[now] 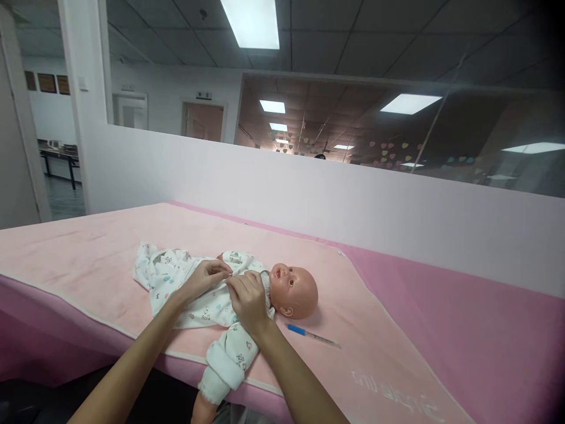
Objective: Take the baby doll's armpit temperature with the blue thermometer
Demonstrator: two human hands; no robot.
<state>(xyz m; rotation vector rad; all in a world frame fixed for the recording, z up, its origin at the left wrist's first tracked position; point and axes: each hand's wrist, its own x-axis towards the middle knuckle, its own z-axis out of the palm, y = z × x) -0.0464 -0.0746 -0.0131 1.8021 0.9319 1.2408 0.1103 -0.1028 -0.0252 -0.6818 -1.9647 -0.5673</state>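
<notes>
A baby doll (295,291) lies on its back on a pink blanket (362,330), head to the right. It wears a white patterned outfit (205,312); one sleeved arm hangs over the front edge of the table. My left hand (206,280) rests on the doll's chest, fingertips pinched together at the front of the outfit. Close beside it, my right hand (248,297) has its fingers curled on the outfit just below the neck. Both hands' fingertips nearly meet, and what exactly they pinch is partly hidden by the fingers.
A thin clear stick with a blue end (312,335), perhaps a thermometer, lies beside the doll's head. Darker pink cloth (477,318) covers the surface beneath the blanket. A white low wall (273,188) with glass above stands behind. A doorway and a desk (59,154) are far left.
</notes>
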